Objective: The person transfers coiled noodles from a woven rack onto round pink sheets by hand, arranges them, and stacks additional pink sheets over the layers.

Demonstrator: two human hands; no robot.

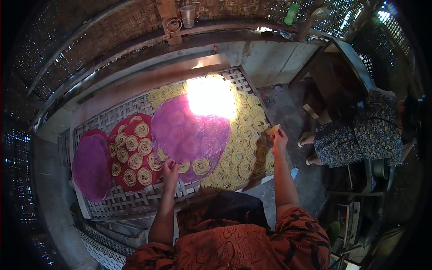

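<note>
A woven bamboo rack (130, 198) lies before me, its right part covered with coiled yellow noodle-like nests (243, 148). My right hand (279, 140) pinches one yellow piece (272, 129) at the rack's right edge. At the lower edge of a translucent purple sheet (180, 130), my left hand (170, 170) has its fingers drawn together; what they hold, if anything, is too small to make out. More nests lie under and beside that sheet. To the left, a round red sheet (127, 155) carries several nests, and purple and red sheets (91, 168) overlap at the far left.
At the right stands another person in patterned clothes (378, 130), near a dark wooden frame (333, 67). A metal cup (188, 16) and a green bottle (291, 14) are by the woven wall. Bright sunlight washes out part of the rack.
</note>
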